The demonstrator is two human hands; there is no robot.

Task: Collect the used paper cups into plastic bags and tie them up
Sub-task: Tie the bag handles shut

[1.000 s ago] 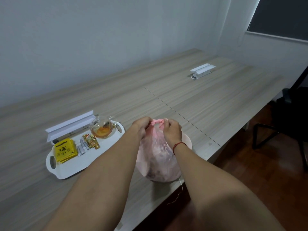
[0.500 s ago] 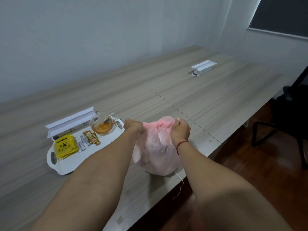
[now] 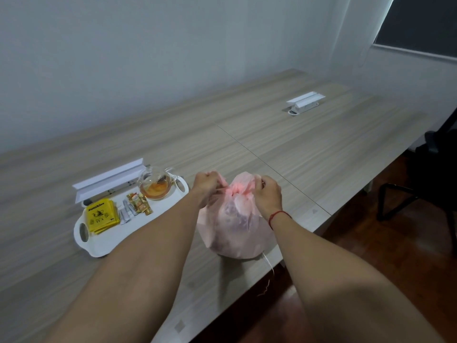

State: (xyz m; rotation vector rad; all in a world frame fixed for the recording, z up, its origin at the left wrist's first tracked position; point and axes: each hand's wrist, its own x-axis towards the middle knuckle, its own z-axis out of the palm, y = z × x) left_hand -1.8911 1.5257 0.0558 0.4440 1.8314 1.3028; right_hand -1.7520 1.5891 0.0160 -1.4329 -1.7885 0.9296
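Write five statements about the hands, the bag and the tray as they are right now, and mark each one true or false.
1. The left hand and the right hand both hold the gathered top of the pink plastic bag. True.
2. A glass teapot with amber liquid stands on the white tray. True.
3. The pink plastic bag lies on the white tray. False: it stands on the table, to the right of the tray.
4. The yellow tea packets lie against the teapot. False: they lie toward the tray's left end, apart from it.
5. A red string circles the right wrist. True.
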